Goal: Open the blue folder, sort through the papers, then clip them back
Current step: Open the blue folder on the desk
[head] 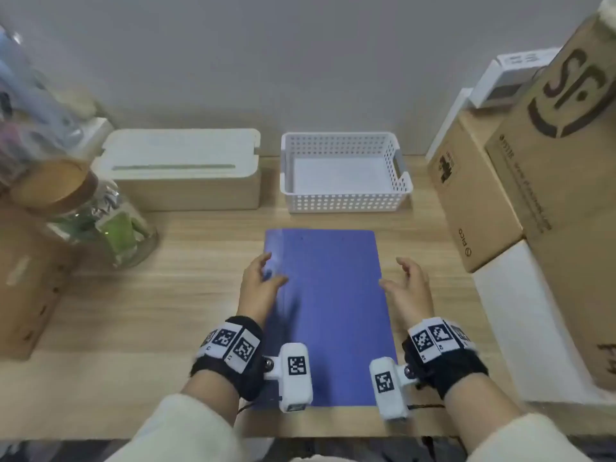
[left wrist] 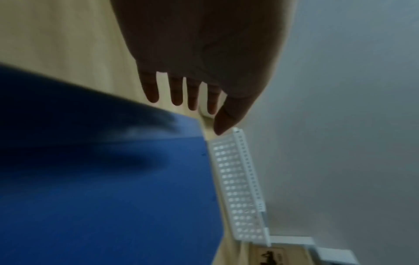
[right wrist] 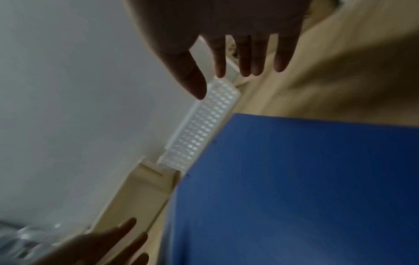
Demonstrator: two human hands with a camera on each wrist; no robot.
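Head view: open hands flank closed blue folder (head: 330, 315).

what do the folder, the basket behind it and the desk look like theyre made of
Folder: likely plastic, matte blue, with a faint sheen near its left edge.
Basket: white moulded plastic, walls punched with regular holes.
Desk: pale wood-grain top, possibly laminate.

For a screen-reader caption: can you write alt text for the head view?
A closed blue folder lies flat on a wooden desk, with an open left hand and right hand at its long edges. Behind it stands a white perforated plastic basket.
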